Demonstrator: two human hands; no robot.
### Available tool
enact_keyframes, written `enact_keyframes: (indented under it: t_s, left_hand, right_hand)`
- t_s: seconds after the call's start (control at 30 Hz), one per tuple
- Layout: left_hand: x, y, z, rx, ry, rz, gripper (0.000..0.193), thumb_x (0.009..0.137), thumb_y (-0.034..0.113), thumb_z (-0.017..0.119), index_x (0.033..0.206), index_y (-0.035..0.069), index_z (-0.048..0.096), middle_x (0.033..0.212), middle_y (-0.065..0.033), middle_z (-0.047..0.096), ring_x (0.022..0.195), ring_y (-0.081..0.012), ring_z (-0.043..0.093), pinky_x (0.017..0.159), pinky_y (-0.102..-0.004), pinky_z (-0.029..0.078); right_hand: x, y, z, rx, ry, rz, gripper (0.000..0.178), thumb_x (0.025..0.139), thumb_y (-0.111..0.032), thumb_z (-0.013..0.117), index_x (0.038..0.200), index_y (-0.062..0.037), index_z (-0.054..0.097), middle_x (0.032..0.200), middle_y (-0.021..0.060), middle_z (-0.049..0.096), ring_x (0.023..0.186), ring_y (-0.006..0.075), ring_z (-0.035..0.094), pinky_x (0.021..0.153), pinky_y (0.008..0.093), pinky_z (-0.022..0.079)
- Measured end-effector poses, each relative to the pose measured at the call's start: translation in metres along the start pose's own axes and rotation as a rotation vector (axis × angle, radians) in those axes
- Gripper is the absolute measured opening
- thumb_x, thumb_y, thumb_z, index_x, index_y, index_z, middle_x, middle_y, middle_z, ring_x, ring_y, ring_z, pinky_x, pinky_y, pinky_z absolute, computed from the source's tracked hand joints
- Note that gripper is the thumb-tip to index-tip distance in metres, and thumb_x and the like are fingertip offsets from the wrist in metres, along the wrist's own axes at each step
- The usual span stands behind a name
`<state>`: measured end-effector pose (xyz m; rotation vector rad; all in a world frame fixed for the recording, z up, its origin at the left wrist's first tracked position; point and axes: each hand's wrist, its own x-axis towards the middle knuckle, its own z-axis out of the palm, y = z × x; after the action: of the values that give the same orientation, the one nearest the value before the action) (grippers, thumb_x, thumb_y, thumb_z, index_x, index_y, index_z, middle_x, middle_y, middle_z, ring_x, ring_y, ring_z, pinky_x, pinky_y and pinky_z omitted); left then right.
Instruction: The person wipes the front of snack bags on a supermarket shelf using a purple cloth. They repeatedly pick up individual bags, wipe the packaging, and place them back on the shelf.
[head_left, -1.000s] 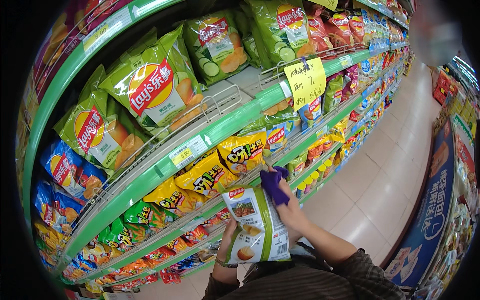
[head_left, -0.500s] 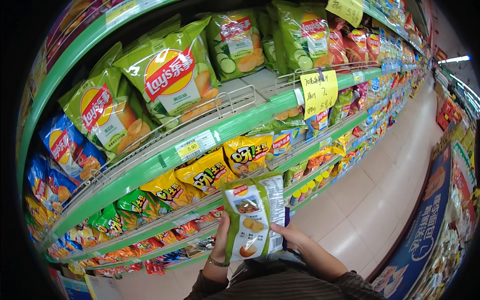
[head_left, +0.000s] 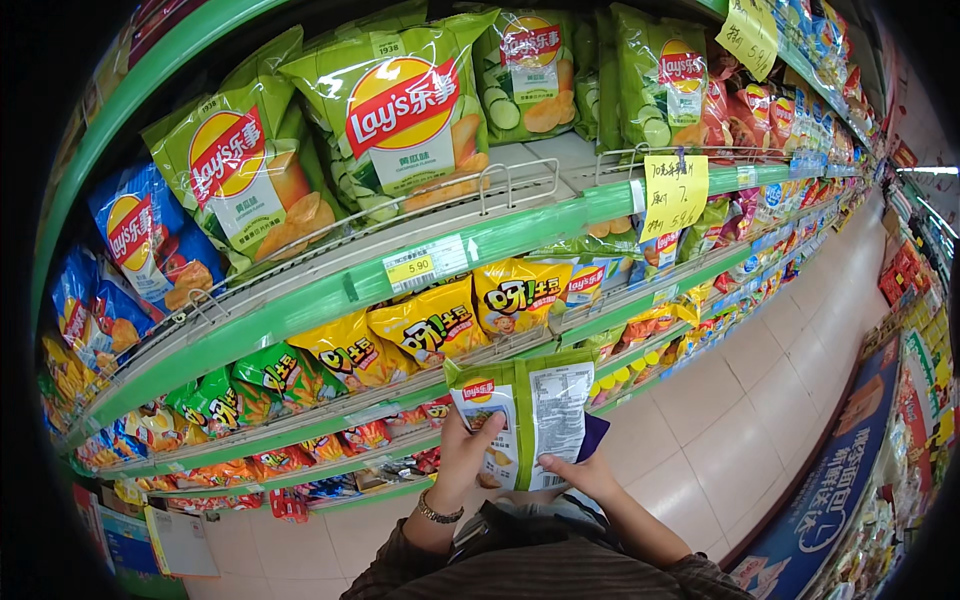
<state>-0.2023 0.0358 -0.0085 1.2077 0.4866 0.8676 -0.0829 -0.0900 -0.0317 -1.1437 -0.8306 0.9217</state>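
Observation:
A green and white bag of potato chips [head_left: 525,400] is held upright between my two hands, its printed back toward me. My left hand [head_left: 466,452] is closed on the bag's left side, thumb lying across the front panel, a metal-band watch on its wrist. On the lower right, my right hand [head_left: 588,478] grips the bag, thumb pressed on the printed white panel. Behind the bag's right edge, by my right hand, sticks out a dark purple piece [head_left: 596,432]; what it belongs to is hidden. Most of my fingers are behind the bag.
A green-edged shelf [head_left: 440,262] on the left carries large green chip bags [head_left: 400,110] behind a wire rail. Below stand yellow snack bags [head_left: 425,322] on a lower shelf. A yellow handwritten sign [head_left: 675,195] hangs from the edge. Tiled floor [head_left: 690,430] runs to a blue-sided display [head_left: 835,470] at right.
My left thumb has come from the bag's left edge onto its front. The bag has turned, showing more of its right printed panel. More of the purple piece shows, and the view has shifted slightly.

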Motion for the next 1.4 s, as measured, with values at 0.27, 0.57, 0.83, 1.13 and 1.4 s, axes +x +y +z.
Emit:
enact_keyframes:
  t_s: [0.27,0.57,0.83,1.13,1.4]
  left_hand:
    - [-0.002,-0.008,-0.008,0.149,0.181,0.082,0.022,0.086,0.020,0.050,0.090,-0.001,0.054,0.080,-0.0016,0.057,0.071,-0.0056,0.048,0.063,-0.0222,0.040]
    - [0.002,-0.016,-0.008,0.247,0.445,0.167,0.029,0.090,0.026,0.041,0.082,0.001,0.053,0.072,0.0008,0.051,0.065,-0.0061,0.043,0.059,-0.0202,0.036]
    - [0.007,0.009,-0.033,-0.105,0.540,0.070,0.032,0.088,0.029,0.044,0.098,-0.001,0.051,0.084,-0.0037,0.055,0.072,-0.0093,0.050,0.067,-0.0228,0.040]
    - [0.004,0.055,-0.025,-0.005,-0.044,0.121,0.070,0.082,0.034,0.048,0.132,-0.001,0.013,0.132,-0.0139,0.028,0.119,-0.0243,0.030,0.097,-0.0358,0.024]
    - [0.003,0.062,-0.015,0.207,-0.043,0.282,0.079,0.075,0.005,0.055,0.135,0.012,0.005,0.138,-0.0140,0.011,0.119,-0.0280,0.030,0.081,-0.0372,0.044]
  right_hand:
    - [-0.002,0.008,-0.007,-0.120,0.212,-0.179,0.049,0.086,-0.025,0.046,0.124,0.0019,0.031,0.119,0.0112,0.042,0.110,0.0206,0.038,0.094,0.0311,0.027]
    - [0.013,-0.017,0.019,-0.518,-0.037,-0.394,0.051,0.081,-0.005,0.046,0.126,0.0019,0.023,0.137,0.0168,0.016,0.125,0.0262,0.021,0.098,0.0334,0.021]
    - [-0.001,-0.003,0.015,-0.205,-0.173,-0.065,0.049,0.083,-0.018,0.054,0.123,0.0000,0.033,0.118,0.0112,0.043,0.108,0.0166,0.039,0.092,0.0296,0.030]
    - [0.040,-0.034,0.013,0.290,0.094,0.195,0.040,0.080,-0.025,0.059,0.109,0.0004,0.049,0.098,0.0057,0.057,0.085,0.0096,0.053,0.074,0.0254,0.043]
    - [0.096,-0.059,0.016,0.354,0.134,0.029,0.030,0.078,-0.020,0.059,0.097,0.0032,0.055,0.089,0.0059,0.060,0.077,0.0099,0.055,0.067,0.0243,0.044]
